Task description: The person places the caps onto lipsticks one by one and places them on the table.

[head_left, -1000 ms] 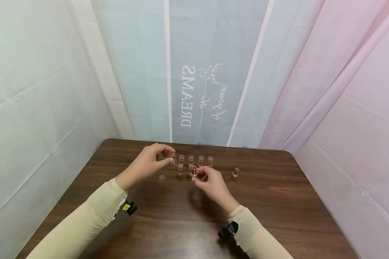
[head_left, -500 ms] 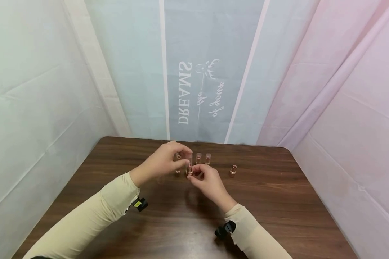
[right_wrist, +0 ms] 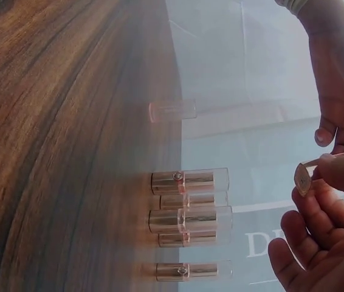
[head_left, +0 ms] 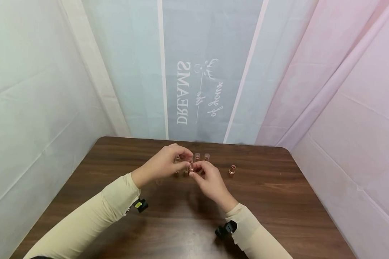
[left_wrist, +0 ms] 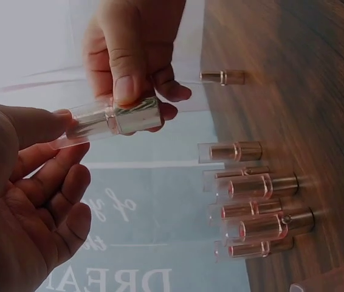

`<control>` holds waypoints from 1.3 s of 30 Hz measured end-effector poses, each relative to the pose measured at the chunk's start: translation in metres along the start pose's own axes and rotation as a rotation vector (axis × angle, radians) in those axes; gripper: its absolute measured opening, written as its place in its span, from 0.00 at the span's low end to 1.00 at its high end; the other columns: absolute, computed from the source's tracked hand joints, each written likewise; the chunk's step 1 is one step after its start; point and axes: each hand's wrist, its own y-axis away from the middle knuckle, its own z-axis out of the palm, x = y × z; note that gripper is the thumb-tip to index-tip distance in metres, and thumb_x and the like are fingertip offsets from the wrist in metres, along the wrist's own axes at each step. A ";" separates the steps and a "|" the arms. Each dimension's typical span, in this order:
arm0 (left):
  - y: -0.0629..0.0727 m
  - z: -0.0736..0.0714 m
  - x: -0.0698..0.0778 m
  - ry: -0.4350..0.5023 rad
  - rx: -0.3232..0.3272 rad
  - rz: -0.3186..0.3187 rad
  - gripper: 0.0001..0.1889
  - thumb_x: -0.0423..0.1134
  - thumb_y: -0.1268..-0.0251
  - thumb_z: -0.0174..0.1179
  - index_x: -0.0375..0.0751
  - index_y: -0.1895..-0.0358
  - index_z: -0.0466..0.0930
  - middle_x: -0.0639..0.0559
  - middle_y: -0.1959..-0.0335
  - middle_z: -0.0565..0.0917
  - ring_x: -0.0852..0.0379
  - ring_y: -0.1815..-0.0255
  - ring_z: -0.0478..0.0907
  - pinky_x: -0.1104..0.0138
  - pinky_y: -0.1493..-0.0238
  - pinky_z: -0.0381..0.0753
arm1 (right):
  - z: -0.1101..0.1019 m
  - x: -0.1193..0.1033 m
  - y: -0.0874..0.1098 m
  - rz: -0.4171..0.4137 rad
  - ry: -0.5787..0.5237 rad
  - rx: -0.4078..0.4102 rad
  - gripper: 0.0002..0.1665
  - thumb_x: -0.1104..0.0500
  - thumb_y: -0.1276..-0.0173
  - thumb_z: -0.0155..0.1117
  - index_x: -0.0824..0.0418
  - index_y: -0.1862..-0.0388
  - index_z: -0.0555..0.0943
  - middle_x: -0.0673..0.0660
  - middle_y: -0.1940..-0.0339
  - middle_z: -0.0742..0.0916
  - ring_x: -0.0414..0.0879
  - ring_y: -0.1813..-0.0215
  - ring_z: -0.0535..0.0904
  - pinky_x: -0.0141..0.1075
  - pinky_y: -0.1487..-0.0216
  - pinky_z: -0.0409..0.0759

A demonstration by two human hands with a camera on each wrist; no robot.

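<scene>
My left hand (head_left: 162, 162) pinches a clear cap (left_wrist: 93, 114) between thumb and fingers. With its thumb and fingertips, my right hand (head_left: 212, 181) holds the shiny gold base of a lipstick tube (left_wrist: 140, 117). The cap sits over the tube's upper part, and both are raised above the table in the left wrist view. Behind the hands, several capped lipstick tubes (right_wrist: 190, 221) stand upright in rows, partly hidden in the head view. To the right, one uncapped lipstick tube (head_left: 232, 169) stands apart.
A loose clear pinkish cap (right_wrist: 172, 111) stands on the table left of the rows. The dark wood table (head_left: 181, 223) ends at a blue-grey curtain (head_left: 210, 32) with lettering. Pale fabric hangs along both sides.
My left hand has carried the clear cap rightward from beside the rows and brought it over the tube. The right hand has stayed near its place, lifting the tube slightly.
</scene>
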 end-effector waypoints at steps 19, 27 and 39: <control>0.016 -0.006 -0.014 -0.080 0.023 -0.066 0.20 0.46 0.36 0.73 0.46 0.43 0.84 0.53 0.50 0.88 0.56 0.49 0.78 0.59 0.47 0.79 | -0.001 0.020 -0.009 0.028 0.091 -0.009 0.10 0.57 0.30 0.72 0.56 0.53 0.84 0.51 0.60 0.84 0.42 0.59 0.80 0.42 0.56 0.82; 0.039 -0.014 -0.034 -0.113 0.025 -0.163 0.18 0.43 0.36 0.73 0.43 0.45 0.85 0.53 0.48 0.87 0.52 0.46 0.79 0.53 0.41 0.77 | -0.004 0.038 -0.026 0.109 0.191 -0.004 0.08 0.57 0.30 0.72 0.56 0.56 0.84 0.51 0.61 0.86 0.44 0.60 0.82 0.43 0.56 0.82; 0.062 -0.013 -0.059 -0.213 -0.069 -0.279 0.17 0.44 0.36 0.72 0.40 0.47 0.85 0.48 0.49 0.87 0.48 0.46 0.80 0.51 0.41 0.77 | 0.012 0.060 -0.038 0.217 0.292 -0.082 0.09 0.55 0.31 0.73 0.55 0.55 0.86 0.50 0.60 0.89 0.45 0.57 0.84 0.44 0.51 0.83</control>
